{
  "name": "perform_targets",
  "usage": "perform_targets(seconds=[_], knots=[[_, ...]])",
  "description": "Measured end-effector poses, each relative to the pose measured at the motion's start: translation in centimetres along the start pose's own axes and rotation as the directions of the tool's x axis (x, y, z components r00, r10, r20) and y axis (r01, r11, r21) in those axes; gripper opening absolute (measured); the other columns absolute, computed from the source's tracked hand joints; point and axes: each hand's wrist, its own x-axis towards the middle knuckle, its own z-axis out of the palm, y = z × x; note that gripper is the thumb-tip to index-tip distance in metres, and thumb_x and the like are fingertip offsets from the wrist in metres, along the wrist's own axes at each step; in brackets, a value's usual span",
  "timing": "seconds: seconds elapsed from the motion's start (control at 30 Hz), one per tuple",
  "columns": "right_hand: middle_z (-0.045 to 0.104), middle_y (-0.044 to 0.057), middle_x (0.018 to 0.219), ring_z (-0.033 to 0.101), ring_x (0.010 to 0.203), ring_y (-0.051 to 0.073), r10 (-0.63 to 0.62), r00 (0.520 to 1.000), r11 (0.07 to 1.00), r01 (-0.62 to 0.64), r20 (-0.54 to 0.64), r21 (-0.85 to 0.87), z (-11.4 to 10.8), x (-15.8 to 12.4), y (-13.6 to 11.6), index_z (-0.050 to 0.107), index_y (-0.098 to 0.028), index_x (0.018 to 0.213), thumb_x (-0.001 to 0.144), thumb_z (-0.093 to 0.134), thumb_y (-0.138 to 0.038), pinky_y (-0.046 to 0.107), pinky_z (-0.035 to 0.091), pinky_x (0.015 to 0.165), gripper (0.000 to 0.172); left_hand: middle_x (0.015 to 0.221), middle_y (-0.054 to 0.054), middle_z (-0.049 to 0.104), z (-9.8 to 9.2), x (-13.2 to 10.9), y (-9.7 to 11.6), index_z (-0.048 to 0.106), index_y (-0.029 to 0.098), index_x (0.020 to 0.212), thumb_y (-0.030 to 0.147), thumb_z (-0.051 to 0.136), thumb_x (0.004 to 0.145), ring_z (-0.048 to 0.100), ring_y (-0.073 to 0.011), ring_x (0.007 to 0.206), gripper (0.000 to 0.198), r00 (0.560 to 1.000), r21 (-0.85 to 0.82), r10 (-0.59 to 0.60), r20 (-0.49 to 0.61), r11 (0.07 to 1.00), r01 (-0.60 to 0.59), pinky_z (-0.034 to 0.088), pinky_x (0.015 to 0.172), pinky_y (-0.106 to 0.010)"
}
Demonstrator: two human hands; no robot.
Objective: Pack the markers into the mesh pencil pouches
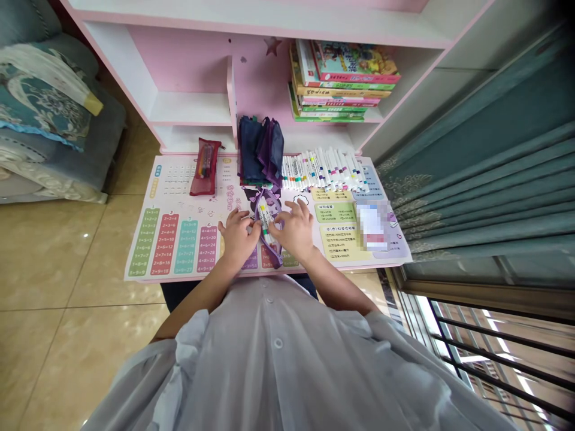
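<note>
At the chart-covered table (179,206) beside teal curtains (476,173), your left grip (238,236) and right grip (296,229) pinch a purple pouch (275,261).

Left hand (238,236) at the left side of a purple-edged pouch (275,258), right hand (295,230) at its right side; can't tell how firmly either grips. White markers (264,216) lie in the pouch, a yellow band at the far end of one. Counter (146,279) carries a printed mat (218,205) with times tables on the left. Far left: red pouch (203,179) with pens inside. Far middle: pile of dark blue and purple pouches (249,146). Right beside it: row of white markers (320,170). Right: pixelated rectangular item (372,226). Books (345,78) stacked on the far-right shelf (372,114).
</note>
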Motion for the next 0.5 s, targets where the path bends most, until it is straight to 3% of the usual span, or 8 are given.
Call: perform_targets(seconds=[0.17,0.33,0.5], knots=[[0.057,0.014,0.143,0.033,0.146,0.040,0.049,0.987,0.996,-0.061,-0.153,-0.072,0.0,6.0,3.4,0.077,-0.018,0.089,0.087,0.057,-0.026,0.061,0.036,0.110,0.021,0.131,-0.006,0.068,-0.1,-0.1,-0.1,0.063,0.021,0.068,0.031,0.060,0.091,0.045,-0.0316,0.142,0.026,1.000,0.002,0.008,0.019,1.000,-0.008,0.020,0.116,-0.074],[0.050,0.015,0.149,0.026,0.149,0.040,0.140,0.990,0.971,-0.144,-0.035,-0.190,1.1,11.8,5.9,0.076,-0.016,0.101,0.085,0.057,-0.024,0.059,0.032,0.113,0.025,0.132,-0.006,0.067,0.1,0.0,-0.5,0.064,0.022,0.070,0.031,0.059,0.091,0.045,-0.0313,0.143,0.024,1.000,0.000,0.002,0.014,1.000,-0.002,0.019,0.117,-0.075],[0.044,0.018,0.154,0.021,0.150,0.042,0.175,0.982,0.943,-0.146,0.070,-0.300,2.3,14.2,6.3,0.073,-0.013,0.113,0.088,0.057,-0.032,0.061,0.028,0.113,0.035,0.133,-0.005,0.067,0.1,0.0,-0.5,0.066,0.023,0.070,0.033,0.058,0.092,0.044,-0.0319,0.143,0.025,1.000,0.008,-0.006,0.030,1.000,0.006,0.018,0.118,-0.074]])
